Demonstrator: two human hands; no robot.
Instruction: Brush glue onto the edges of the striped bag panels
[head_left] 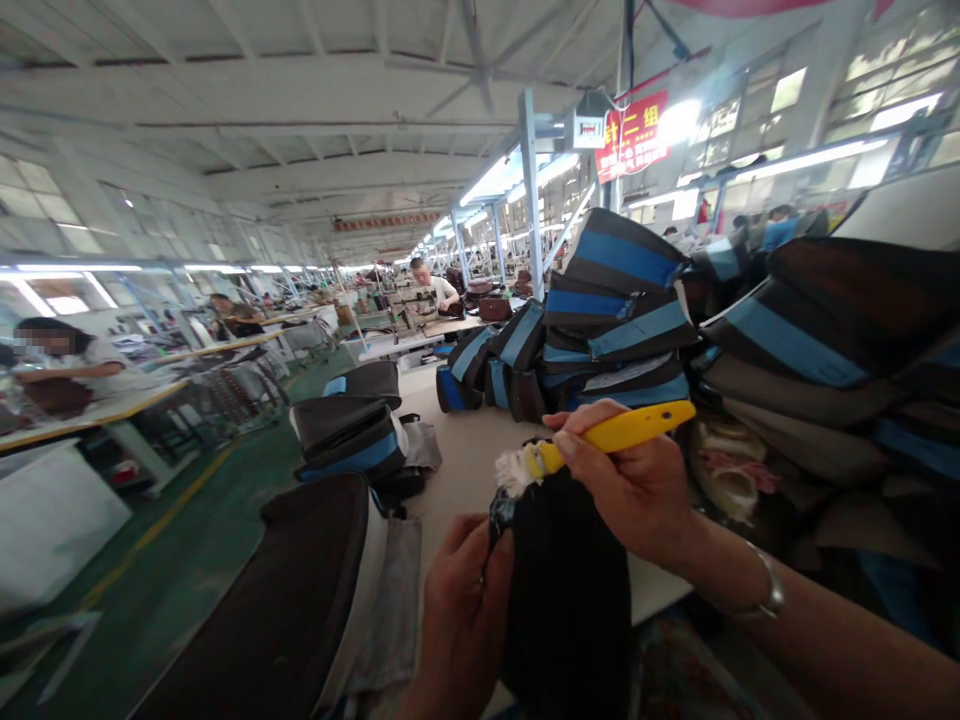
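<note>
This is a vast bag-sewing factory hall: a sewing machine (pixel 412 308) sits upper centre, long lit workstations (pixel 495 190) recede beneath a ceiling fan (pixel 480 65), and stacked black-and-blue bags (pixel 619 300) fill the right.

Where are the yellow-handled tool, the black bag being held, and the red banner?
Yellow-handled tool (pixel 626 430): head view, on the handle.
Black bag (pixel 566 590): head view, on its dark body.
Red banner (pixel 634 135): head view, on its middle.

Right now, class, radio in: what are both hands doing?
Right hand gripping yellow-handled tool at white fluff on black bag. Left hand pinching bag's edge. Blue-striped bags stacked beyond, not blocking.
</note>
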